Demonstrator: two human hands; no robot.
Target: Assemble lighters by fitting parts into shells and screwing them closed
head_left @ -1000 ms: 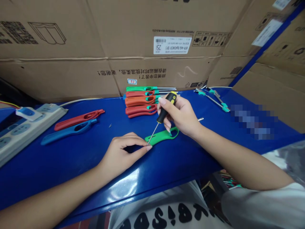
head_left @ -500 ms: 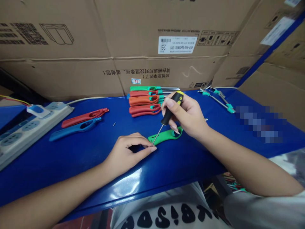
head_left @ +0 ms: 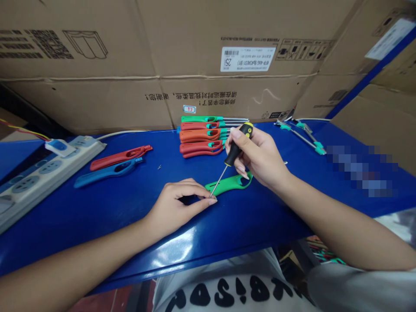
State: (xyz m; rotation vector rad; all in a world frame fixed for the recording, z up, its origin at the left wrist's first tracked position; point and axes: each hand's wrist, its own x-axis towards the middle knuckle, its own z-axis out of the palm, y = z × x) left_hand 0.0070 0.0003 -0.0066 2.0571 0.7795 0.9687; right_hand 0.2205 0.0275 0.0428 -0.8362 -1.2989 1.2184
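A green lighter handle (head_left: 225, 185) lies flat on the blue table, its looped end partly behind my right hand. My right hand (head_left: 260, 154) is wrapped round a black and yellow screwdriver (head_left: 234, 151), which slants down to the left. Its metal tip meets the thumb and forefinger of my left hand (head_left: 182, 201), at the handle's left end. Those fingers are pinched together around the tip; anything small between them is hidden.
Several finished lighters (head_left: 201, 135) are stacked by the cardboard wall (head_left: 123, 102). A red handle (head_left: 120, 157) and a blue handle (head_left: 108, 172) lie left, near a power strip (head_left: 52, 169). Tiny metal pieces (head_left: 159, 167) lie between. Metal lighter tubes (head_left: 303, 136) rest at the right.
The whole scene has shifted slightly to the right as the camera turned. Both hands, the screwdriver and the green handle keep nearly the same positions relative to each other.
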